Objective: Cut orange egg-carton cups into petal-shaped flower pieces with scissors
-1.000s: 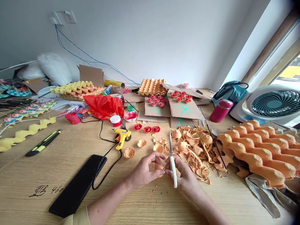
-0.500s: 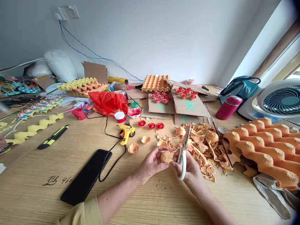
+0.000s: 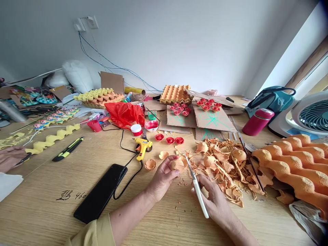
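My left hand point(image 3: 164, 177) pinches a small orange egg-carton cup point(image 3: 177, 165) between thumb and fingers, above the table. My right hand point(image 3: 212, 196) is closed round the white handles of a pair of scissors point(image 3: 196, 189). Their blades point up and away, just right of the cup and apart from it. Small orange clippings lie on the table below. Left of my left hand sit two cut cups with petal-like edges, an orange petalled cup point(image 3: 150, 164) and a paler one point(image 3: 163, 155). A heap of orange carton scraps point(image 3: 222, 164) spreads beyond my right hand.
A yellow glue gun point(image 3: 143, 147) with its black cord and a black phone point(image 3: 99, 193) lie to the left. Red paper roses point(image 3: 169, 140) stand ahead. Orange egg cartons point(image 3: 289, 160) fill the right side. At the far left, another person's hand point(image 3: 11, 158) holds dark-handled scissors by a yellow carton strip.
The scissors have drawn away from the cup and swung, blades now tilted left rather than right. My view has shifted slightly left, and the other person's hand shows more.
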`<control>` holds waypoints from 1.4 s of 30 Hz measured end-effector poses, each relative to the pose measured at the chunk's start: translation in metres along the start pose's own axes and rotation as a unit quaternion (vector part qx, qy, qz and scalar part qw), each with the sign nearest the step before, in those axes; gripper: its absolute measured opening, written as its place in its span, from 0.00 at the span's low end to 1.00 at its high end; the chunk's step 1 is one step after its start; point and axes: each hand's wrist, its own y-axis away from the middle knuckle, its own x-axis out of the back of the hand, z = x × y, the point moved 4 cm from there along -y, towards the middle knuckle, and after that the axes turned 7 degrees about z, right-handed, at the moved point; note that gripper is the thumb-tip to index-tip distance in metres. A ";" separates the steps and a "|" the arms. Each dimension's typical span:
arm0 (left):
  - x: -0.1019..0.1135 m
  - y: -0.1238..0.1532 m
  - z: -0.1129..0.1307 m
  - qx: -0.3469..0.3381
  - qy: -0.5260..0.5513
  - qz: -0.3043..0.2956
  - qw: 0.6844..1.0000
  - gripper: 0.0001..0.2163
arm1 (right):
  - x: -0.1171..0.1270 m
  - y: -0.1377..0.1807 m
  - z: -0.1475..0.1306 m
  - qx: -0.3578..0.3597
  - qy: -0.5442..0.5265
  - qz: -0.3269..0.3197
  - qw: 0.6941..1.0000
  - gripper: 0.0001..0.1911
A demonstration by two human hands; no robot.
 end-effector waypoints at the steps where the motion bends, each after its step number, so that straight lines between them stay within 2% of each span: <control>1: 0.000 0.000 0.001 0.000 0.008 0.002 1.000 0.24 | -0.002 0.000 0.000 0.005 0.010 -0.008 1.000 0.15; 13: 0.000 0.002 0.003 -0.021 0.039 -0.027 0.999 0.19 | -0.008 0.002 -0.002 0.000 0.055 -0.075 0.996 0.15; 25: -0.001 0.003 0.006 -0.078 -0.026 -0.034 0.996 0.17 | -0.005 0.001 -0.007 0.083 0.120 -0.040 0.988 0.10; 32: -0.003 0.004 0.003 -0.067 -0.054 -0.041 0.995 0.17 | -0.004 0.001 -0.009 0.132 0.128 -0.014 0.983 0.10; 42: -0.008 0.008 0.003 -0.053 -0.067 -0.040 0.996 0.18 | -0.004 0.003 -0.013 0.163 0.118 -0.009 0.979 0.08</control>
